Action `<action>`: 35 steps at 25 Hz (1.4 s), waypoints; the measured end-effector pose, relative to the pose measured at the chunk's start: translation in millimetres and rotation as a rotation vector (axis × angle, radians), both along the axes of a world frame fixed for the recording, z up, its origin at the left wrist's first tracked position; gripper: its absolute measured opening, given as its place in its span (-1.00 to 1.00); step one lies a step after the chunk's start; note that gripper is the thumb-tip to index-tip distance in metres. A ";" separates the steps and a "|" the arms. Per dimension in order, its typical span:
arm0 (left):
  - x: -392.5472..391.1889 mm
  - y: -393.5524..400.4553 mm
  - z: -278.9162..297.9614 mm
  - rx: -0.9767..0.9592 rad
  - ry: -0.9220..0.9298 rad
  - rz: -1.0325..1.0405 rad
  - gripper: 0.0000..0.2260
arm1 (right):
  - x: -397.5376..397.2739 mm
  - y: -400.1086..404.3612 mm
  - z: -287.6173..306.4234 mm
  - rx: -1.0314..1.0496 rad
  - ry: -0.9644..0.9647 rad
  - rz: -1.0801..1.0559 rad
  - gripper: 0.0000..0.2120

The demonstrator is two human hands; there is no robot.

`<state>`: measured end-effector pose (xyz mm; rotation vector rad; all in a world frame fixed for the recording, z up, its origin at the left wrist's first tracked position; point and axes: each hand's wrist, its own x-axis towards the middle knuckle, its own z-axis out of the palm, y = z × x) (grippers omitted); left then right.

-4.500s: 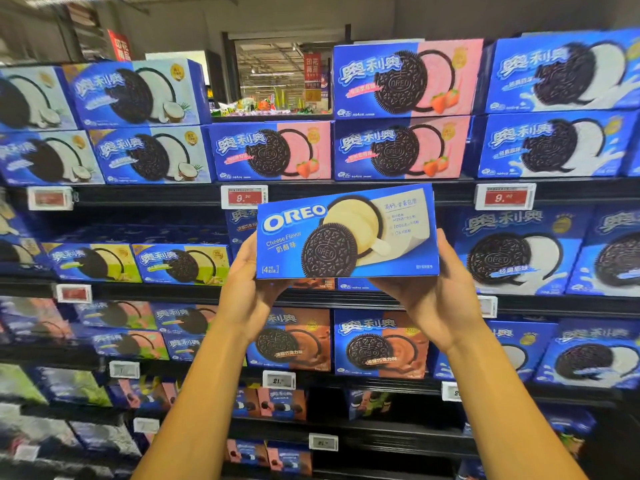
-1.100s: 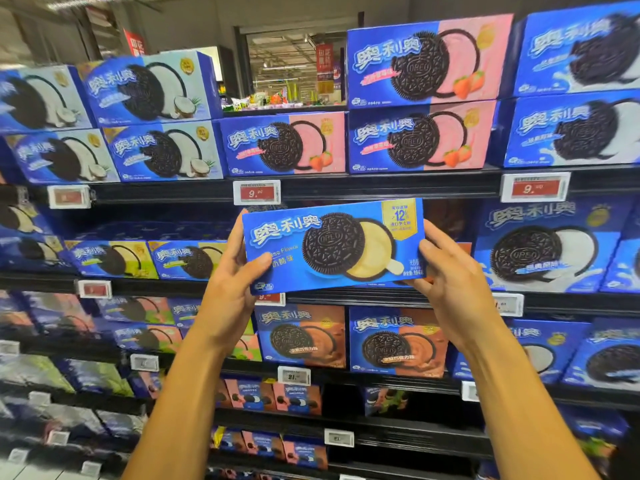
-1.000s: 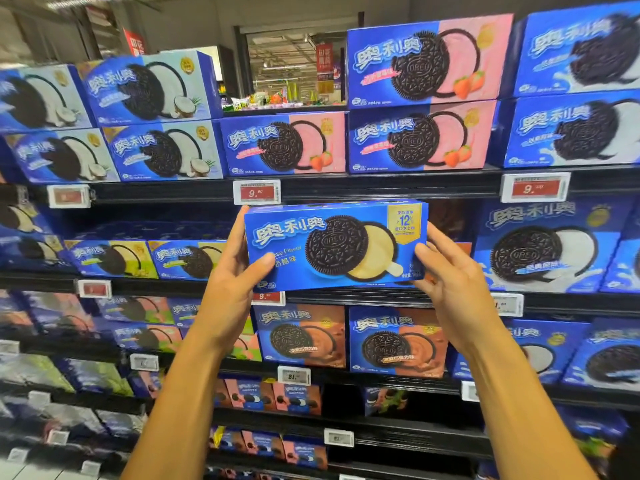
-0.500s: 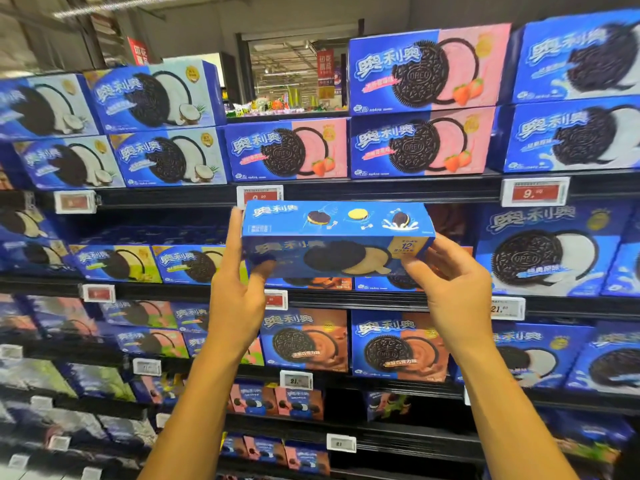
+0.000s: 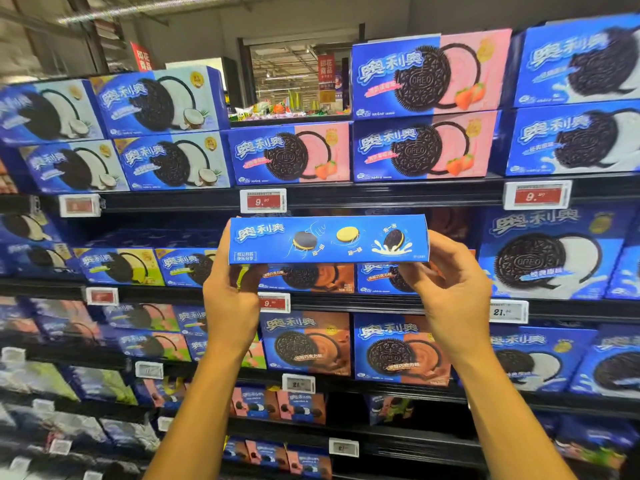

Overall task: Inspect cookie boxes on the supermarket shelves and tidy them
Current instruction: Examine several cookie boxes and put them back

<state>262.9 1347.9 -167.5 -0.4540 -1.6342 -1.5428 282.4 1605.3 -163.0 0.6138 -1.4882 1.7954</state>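
Supermarket shelves [image 5: 381, 197] are packed with rows of blue cookie cartons, strawberry boxes [image 5: 426, 147] above and chocolate boxes [image 5: 306, 342] below, with red price tags [image 5: 263, 200] along the rails. A blue cookie box [image 5: 329, 240] is held up before the second shelf, partly hiding cartons behind it. The left hand [image 5: 230, 299] and right hand [image 5: 453, 289] are raised, fingers pinching its ends. Its long axis lies level, narrow side panel facing the camera.

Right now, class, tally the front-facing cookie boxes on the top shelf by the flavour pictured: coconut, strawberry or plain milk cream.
coconut boxes: 4
strawberry boxes: 3
milk cream boxes: 2 in view
Total: 9
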 end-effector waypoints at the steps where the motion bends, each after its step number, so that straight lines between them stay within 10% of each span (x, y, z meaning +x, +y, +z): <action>1: 1.9 0.2 0.4 -0.018 0.018 0.009 -0.36 | -1.3 0.4 -1.7 -0.002 -0.006 0.001 -0.52; 26: 32.6 39.3 22.3 -0.421 0.199 -0.004 -0.15 | -39.9 5.6 -43.6 -0.162 -0.448 -0.006 -0.65; 35: 9.2 20.3 2.0 -0.104 -0.076 -0.119 -0.43 | -15.4 11.1 -19.7 -0.138 -0.202 -0.130 -0.55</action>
